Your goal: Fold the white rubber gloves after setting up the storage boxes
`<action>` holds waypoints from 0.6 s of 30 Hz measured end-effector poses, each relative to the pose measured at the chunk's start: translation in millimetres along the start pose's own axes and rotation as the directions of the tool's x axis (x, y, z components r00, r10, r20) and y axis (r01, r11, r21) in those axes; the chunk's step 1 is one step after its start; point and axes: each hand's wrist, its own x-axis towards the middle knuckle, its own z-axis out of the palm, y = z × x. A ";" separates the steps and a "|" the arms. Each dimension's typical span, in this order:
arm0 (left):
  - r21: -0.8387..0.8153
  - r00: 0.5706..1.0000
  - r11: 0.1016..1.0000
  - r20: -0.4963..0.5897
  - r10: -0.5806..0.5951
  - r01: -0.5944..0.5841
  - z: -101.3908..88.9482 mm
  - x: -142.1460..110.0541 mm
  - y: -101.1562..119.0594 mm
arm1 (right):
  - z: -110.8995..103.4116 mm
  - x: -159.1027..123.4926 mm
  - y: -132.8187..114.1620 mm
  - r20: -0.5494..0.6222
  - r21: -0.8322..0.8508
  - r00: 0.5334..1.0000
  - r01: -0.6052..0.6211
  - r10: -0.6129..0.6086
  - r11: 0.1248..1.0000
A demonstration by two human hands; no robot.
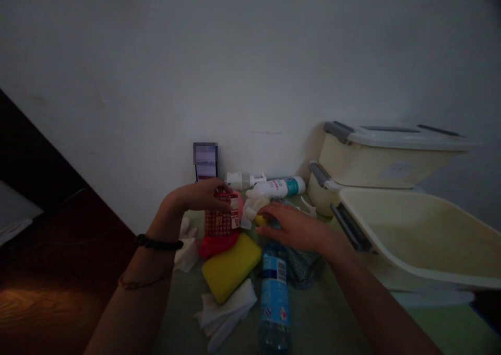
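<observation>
My left hand is closed on the top of a red checked packet, with the thumb across its front. Below that packet lies a bright red piece, beside a yellow sponge. My right hand hovers palm down with thumb and fingers apart, near a small yellow thing partly hidden behind the fingers. Under and beyond this hand spreads a dark checked cloth. White gloves lie between the hands. A clear bottle with a blue label lies closer to me.
A phone leans against the wall. A pump bottle and a white spray bottle lie along the back. At right are stacked lidded cream boxes and an open cream bin. Folded white cloth lies in front.
</observation>
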 end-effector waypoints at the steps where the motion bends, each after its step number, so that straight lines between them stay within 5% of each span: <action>1: -0.017 1.000 0.999 -0.007 0.031 -0.031 -0.8 -2.3 3.2 | 0.8 0.5 -0.3 -0.025 0.018 1.000 0.006 -0.006 1.000; 5: -0.180 0.969 0.952 -0.079 0.235 -0.246 -6.0 -13.0 15.9 | 1.7 1.8 -2.3 -0.107 0.184 0.993 0.059 -0.040 0.981; 10: -0.332 0.859 0.797 -0.286 0.425 -0.505 -10.1 -17.8 23.4 | -6.4 0.9 -0.9 -0.138 0.418 0.977 0.205 -0.161 0.885; 15: -0.569 0.829 0.612 -0.458 0.320 -0.550 -1.6 -10.3 27.7 | -16.8 -1.9 3.0 -0.233 0.439 0.958 0.257 -0.167 0.861; 18: -0.579 0.851 0.646 -0.470 0.235 -0.498 2.8 -6.6 33.3 | -20.4 -2.5 -0.6 -0.321 0.433 0.940 0.254 -0.116 0.865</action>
